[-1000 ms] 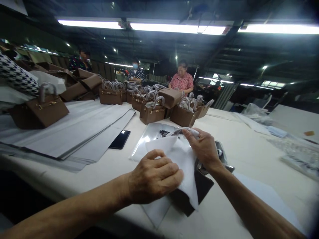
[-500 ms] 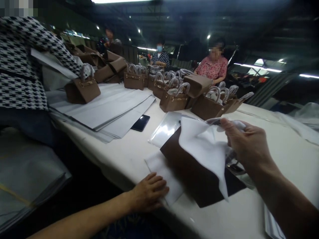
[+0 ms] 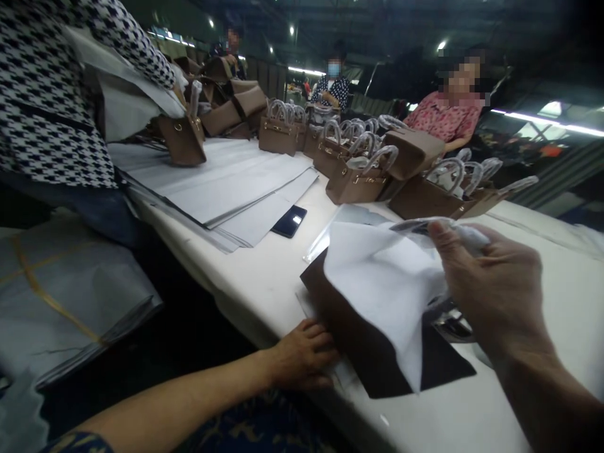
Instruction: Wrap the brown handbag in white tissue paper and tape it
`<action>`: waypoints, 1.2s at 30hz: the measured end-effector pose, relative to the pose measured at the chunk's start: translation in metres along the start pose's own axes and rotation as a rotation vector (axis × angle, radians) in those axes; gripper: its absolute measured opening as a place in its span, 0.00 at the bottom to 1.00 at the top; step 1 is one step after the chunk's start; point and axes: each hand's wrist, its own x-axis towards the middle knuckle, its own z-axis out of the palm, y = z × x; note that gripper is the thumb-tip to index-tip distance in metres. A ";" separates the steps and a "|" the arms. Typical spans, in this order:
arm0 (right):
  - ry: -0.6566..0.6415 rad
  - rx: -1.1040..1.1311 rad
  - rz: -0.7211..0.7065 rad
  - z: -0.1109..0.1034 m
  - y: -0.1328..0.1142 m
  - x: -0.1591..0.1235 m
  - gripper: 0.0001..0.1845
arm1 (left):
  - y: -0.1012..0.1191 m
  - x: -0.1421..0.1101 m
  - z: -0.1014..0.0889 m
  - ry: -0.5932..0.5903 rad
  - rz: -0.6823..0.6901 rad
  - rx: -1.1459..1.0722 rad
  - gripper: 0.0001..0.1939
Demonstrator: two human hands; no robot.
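My right hand (image 3: pixel 491 286) is closed on the top edge of a white sheet of wrapping paper (image 3: pixel 387 283), lifting it with a bit of clear plastic. The sheet hangs over a flat dark brown leather piece (image 3: pixel 363 343) lying on the white table (image 3: pixel 472 415). My left hand (image 3: pixel 304 358) rests at the table's near edge, fingers curled against the brown piece's corner and a paper sheet beneath it. A metal part (image 3: pixel 450 324) shows under my right hand.
Several small brown handbags (image 3: pixel 352 179) with wrapped handles stand in rows at the back. A stack of white paper sheets (image 3: pixel 226 182) and a black phone (image 3: pixel 289 221) lie to the left. A person in a houndstooth top (image 3: pixel 42 94) stands at left; other people sit across the table.
My left hand left the white sheet and dropped to the table's near edge. My right hand lifted the sheet, uncovering the brown piece. The view swung left and down.
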 end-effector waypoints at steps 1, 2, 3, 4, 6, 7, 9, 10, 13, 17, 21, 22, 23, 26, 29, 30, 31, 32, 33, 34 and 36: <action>-0.006 -0.025 -0.012 0.002 -0.004 -0.001 0.22 | 0.000 0.001 0.000 -0.002 -0.002 -0.008 0.23; -0.007 -0.047 -0.023 0.004 -0.007 -0.001 0.21 | -0.001 0.001 -0.001 0.012 0.005 -0.019 0.23; -0.009 -0.064 -0.034 0.006 -0.010 -0.002 0.21 | -0.001 0.001 -0.002 0.056 0.019 -0.036 0.22; -0.012 -0.069 -0.043 0.007 -0.013 -0.003 0.20 | -0.001 0.001 -0.004 0.133 0.030 -0.056 0.19; -0.015 -0.057 -0.057 0.010 -0.017 -0.005 0.20 | 0.000 -0.002 -0.013 0.334 0.027 -0.095 0.12; -0.021 -0.047 -0.067 0.010 -0.019 -0.006 0.20 | 0.001 -0.003 -0.021 0.446 0.009 -0.097 0.10; -0.033 -0.029 -0.087 0.011 -0.021 -0.007 0.19 | 0.004 -0.003 -0.045 0.658 -0.027 -0.026 0.13; -0.034 -0.024 -0.093 0.011 -0.021 -0.007 0.19 | 0.006 0.001 -0.059 0.733 -0.021 0.046 0.16; -0.040 -0.004 -0.100 0.012 -0.022 -0.009 0.18 | 0.011 0.028 -0.107 0.767 0.126 0.293 0.16; -0.029 -0.016 -0.129 0.016 -0.020 -0.011 0.19 | 0.017 0.083 -0.154 0.583 0.471 0.401 0.05; -0.021 -0.072 -0.133 0.023 -0.020 -0.011 0.19 | 0.031 0.105 -0.172 0.433 0.738 0.362 0.05; -0.018 -0.093 -0.133 0.025 -0.021 -0.011 0.18 | 0.036 0.102 -0.173 0.390 0.758 0.340 0.06; -0.013 -0.119 -0.133 0.027 -0.021 -0.010 0.17 | 0.042 0.095 -0.172 0.347 0.763 0.313 0.07; 0.006 -0.226 -0.124 0.031 -0.021 -0.006 0.16 | 0.056 0.062 -0.166 0.223 0.731 0.224 0.08; 0.019 -0.335 -0.097 0.033 -0.018 -0.001 0.18 | 0.060 0.026 -0.154 0.186 0.664 0.164 0.06; 0.021 -0.353 -0.091 0.034 -0.015 0.002 0.18 | 0.060 0.016 -0.149 0.186 0.634 0.157 0.06; 0.022 -0.359 -0.084 0.034 -0.010 0.004 0.19 | 0.058 0.007 -0.144 0.189 0.610 0.151 0.05; 0.023 -0.351 -0.074 0.035 -0.004 0.006 0.19 | 0.055 0.000 -0.137 0.184 0.593 0.149 0.05; 0.025 -0.325 -0.064 0.036 0.003 0.009 0.18 | 0.050 -0.006 -0.130 0.183 0.579 0.149 0.04; 0.028 -0.288 -0.054 0.037 0.011 0.013 0.18 | 0.044 -0.009 -0.121 0.183 0.568 0.158 0.04; 0.036 -0.208 -0.041 0.039 0.029 0.021 0.18 | 0.026 -0.009 -0.099 0.198 0.547 0.197 0.04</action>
